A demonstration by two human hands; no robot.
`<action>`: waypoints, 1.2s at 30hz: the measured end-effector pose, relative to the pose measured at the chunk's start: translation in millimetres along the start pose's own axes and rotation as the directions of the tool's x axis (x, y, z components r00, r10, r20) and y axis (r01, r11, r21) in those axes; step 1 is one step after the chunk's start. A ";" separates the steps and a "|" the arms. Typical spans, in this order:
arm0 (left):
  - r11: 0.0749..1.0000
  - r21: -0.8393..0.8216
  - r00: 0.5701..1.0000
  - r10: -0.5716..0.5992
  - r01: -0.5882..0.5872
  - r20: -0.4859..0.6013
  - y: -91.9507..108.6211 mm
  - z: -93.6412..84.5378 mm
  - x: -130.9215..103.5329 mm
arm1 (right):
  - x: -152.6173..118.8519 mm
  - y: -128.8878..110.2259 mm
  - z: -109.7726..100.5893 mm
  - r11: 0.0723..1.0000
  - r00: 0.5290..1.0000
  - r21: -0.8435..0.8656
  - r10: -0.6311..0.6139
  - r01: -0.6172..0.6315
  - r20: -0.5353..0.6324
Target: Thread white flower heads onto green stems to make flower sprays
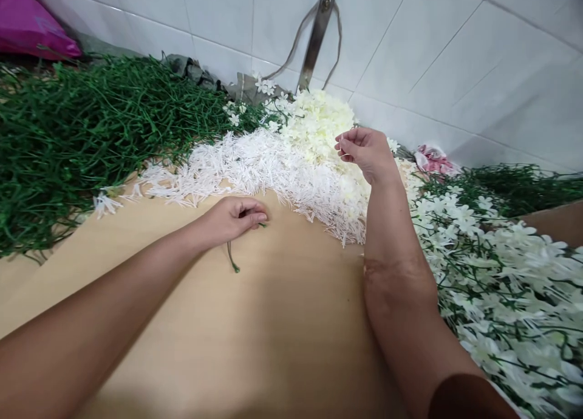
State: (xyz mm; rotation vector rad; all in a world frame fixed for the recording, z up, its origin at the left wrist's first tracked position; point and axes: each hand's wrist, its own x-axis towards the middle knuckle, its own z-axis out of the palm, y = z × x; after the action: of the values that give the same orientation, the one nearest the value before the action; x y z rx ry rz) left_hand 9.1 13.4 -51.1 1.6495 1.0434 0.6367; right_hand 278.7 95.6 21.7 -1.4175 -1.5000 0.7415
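Note:
My left hand [241, 217] is closed round a green plastic stem [232, 258], just above the tan board. One end of the stem hangs below the palm and a green tip pokes out by the thumb. My right hand [362, 150] is raised over a heap of pale yellow artificial flower heads [321, 118], its fingers pinched together. A thin white bit shows at its fingertips, too small to name. Between the hands lies a heap of thin white plastic stamen pieces [246, 161].
A large pile of green stems [104, 109] fills the left side. Assembled white flowers on green stems [501, 267] lie at the right. Behind are a tiled wall [419, 54], a metal strip [316, 36] with a cord, a magenta bag [31, 24] and a pink-white cloth [435, 160].

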 end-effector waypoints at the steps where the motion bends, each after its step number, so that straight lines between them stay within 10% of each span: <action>1: 1.000 -0.006 1.000 -0.011 0.011 -0.001 0.9 0.1 -0.2 | 0.5 1.3 -3.3 1.000 1.000 -0.012 0.003 -0.003 -0.014; 9: 0.999 0.028 1.000 -0.024 0.024 0.010 5.6 0.3 -2.2 | 9.4 22.5 -4.8 0.971 0.992 -0.229 0.040 -0.067 -0.123; 17: 0.993 0.112 0.998 0.028 -0.033 0.048 -0.5 -0.1 -2.9 | 9.0 35.3 25.1 0.667 0.995 -0.743 -0.026 -0.055 -0.098; 36: 0.991 0.135 1.000 0.014 -0.015 0.009 -3.8 1.5 -2.1 | 10.5 35.7 31.4 0.831 0.979 -0.551 -0.170 0.081 -0.112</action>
State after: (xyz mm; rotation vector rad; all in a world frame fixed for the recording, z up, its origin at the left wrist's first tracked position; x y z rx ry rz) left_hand 8.1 11.2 -55.1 1.7761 1.0895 0.5786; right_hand 266.4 116.4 -20.5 -1.7211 -1.7378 0.1025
